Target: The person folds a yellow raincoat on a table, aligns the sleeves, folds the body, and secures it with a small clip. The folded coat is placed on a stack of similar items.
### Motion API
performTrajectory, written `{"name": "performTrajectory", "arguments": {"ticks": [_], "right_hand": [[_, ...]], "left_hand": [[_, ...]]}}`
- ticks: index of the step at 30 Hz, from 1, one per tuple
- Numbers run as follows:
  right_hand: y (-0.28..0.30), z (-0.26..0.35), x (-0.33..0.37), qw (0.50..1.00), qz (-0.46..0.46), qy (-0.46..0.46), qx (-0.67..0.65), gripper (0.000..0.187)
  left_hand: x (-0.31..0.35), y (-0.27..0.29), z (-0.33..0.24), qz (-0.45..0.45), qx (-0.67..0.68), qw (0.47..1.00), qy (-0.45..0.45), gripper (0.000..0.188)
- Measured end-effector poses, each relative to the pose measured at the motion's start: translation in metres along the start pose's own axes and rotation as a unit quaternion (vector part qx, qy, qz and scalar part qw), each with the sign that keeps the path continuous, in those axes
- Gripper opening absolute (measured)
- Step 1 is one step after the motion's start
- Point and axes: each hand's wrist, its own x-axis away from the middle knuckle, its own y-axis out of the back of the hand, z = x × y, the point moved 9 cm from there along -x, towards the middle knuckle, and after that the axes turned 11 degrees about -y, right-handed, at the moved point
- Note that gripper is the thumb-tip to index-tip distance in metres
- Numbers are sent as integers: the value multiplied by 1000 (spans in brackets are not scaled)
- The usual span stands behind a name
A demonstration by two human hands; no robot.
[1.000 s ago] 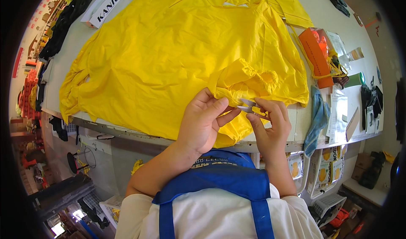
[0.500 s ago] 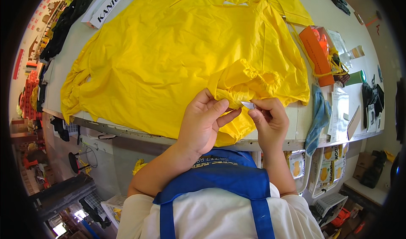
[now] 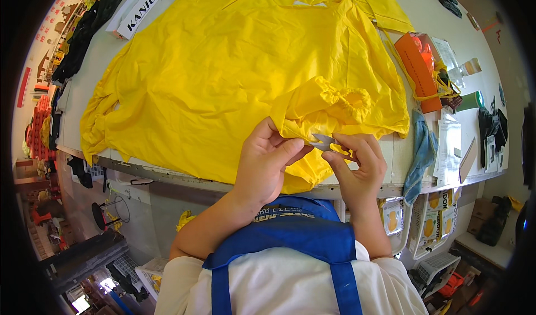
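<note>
A large yellow garment [image 3: 212, 80] lies spread over the table, its gathered cuff [image 3: 353, 104] bunched up near the front edge. My left hand [image 3: 267, 161] pinches a fold of the yellow fabric just below that cuff. In my right hand [image 3: 360, 161] is a small pair of thread snips [image 3: 322, 142]. Their two metal blades stand apart and point left, at the fabric beside my left fingertips. Whether a thread lies between the blades is too small to make out.
An orange box [image 3: 417, 72] with tools and cords sits to the right, near a green roll [image 3: 470, 102]. A blue cloth [image 3: 420, 156] hangs over the table's front edge. At the far left are a white box [image 3: 133, 13] and black gloves [image 3: 84, 39].
The snips' blades have spread apart, and more of them shows between my fingers. My right fingers have loosened a little. My left hand keeps its pinch on the fabric.
</note>
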Motion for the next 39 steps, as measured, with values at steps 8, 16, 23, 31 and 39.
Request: {"name": "performTrajectory", "arguments": {"ticks": [8, 16, 23, 31, 39], "right_hand": [[-10, -16, 0, 997, 32, -33, -67, 27], [10, -45, 1, 956, -39, 22, -289, 16], [155, -315, 3, 915, -270, -299, -6, 31], [48, -183, -20, 986, -100, -132, 5, 42], [-112, -59, 24, 748, 389, -306, -442, 36]], "left_hand": [[-2, -2, 5, 0, 25, 999, 34, 27], [-5, 1, 6, -4, 29, 999, 40, 32], [-6, 20, 1, -30, 88, 993, 70, 38], [-2, 20, 4, -22, 194, 973, 124, 47], [4, 45, -15, 33, -181, 983, 20, 54]]}}
